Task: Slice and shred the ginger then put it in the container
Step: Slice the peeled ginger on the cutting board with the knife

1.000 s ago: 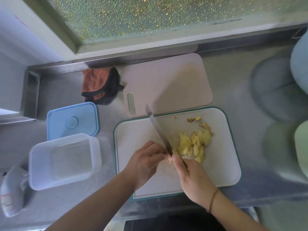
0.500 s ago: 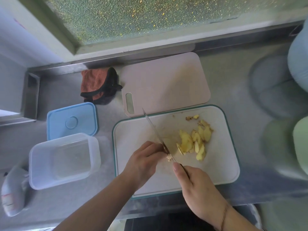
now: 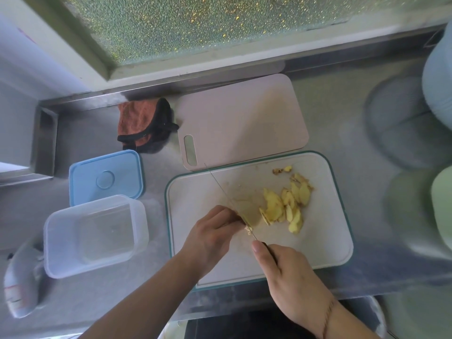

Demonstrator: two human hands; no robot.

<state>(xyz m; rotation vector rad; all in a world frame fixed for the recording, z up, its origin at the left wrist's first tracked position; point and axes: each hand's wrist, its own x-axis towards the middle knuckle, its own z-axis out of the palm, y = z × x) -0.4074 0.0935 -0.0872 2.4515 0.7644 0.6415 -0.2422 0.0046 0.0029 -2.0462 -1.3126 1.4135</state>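
One clear container (image 3: 95,234) holding nothing, blue lid (image 3: 105,177) beside it

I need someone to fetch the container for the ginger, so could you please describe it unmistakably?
Start at the white cutting board with the teal rim, then look to its left on the steel counter. The container is the clear, lidless rectangular tub, nearer the person than the flat blue lid behind it.

Cutting boards: two, one pink (image 3: 242,118), one white with a green rim (image 3: 200,189)
Hands: two, left (image 3: 210,237), right (image 3: 291,280)
Knives: one (image 3: 221,187)
Clear containers: one (image 3: 95,234)
Blue lids: one (image 3: 106,177)
Cloths: one (image 3: 144,124)
Ginger slices: one heap (image 3: 285,206), too overlapped to count
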